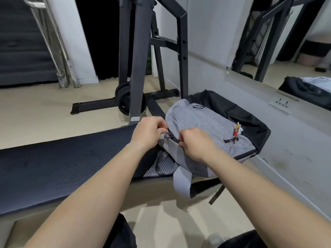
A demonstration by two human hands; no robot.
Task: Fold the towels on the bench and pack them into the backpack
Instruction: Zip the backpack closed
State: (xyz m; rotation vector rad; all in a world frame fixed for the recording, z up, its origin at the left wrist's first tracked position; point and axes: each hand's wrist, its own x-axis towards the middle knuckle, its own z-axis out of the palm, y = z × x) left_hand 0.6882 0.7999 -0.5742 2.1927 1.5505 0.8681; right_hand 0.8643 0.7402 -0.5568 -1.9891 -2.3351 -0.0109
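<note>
Left hand (148, 133), right hand (195, 144) pinching zipper (174, 138), backpack (202, 119) beneath, on bench (53, 167)

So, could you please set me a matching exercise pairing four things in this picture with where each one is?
Things: 1 backpack; 2 weight plates; 3 charm; 4 left hand.
Places: A low on the black rack; B by the front pocket zip; C on the bench end; D pinching the main zip.
Pairs: 1-C, 2-A, 3-B, 4-D.
</note>
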